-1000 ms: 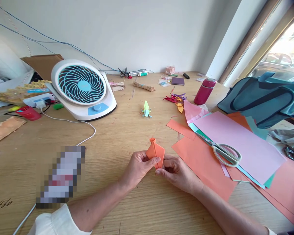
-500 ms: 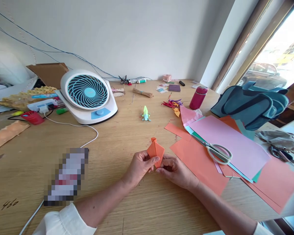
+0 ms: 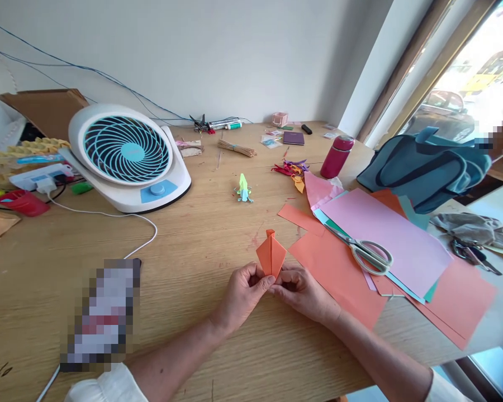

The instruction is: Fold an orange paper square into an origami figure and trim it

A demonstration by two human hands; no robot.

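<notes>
A small piece of folded orange paper (image 3: 271,254), kite-shaped with a centre crease and a little folded tip on top, stands upright above the table. My left hand (image 3: 248,290) is closed on its lower left side, thumb across the bottom point. From the lower right, my right hand (image 3: 302,291) pinches the same piece, its fingers curled and partly hidden behind the paper. Beyond the hands stands a small green and light-blue paper figure (image 3: 243,190). To the right lies a flat orange sheet (image 3: 339,273).
Scissors (image 3: 369,254) lie on a pink sheet (image 3: 385,234) at the right. Behind are a red flask (image 3: 337,157) and a blue bag (image 3: 414,167). A white fan (image 3: 129,156) stands at left, with a blurred-out phone-like object (image 3: 103,312) on a white cable nearer me.
Both hands still hold the folded paper. My left thumb has slid down from its middle to the bottom point, so more of the front shows. The camera view has shifted slightly.
</notes>
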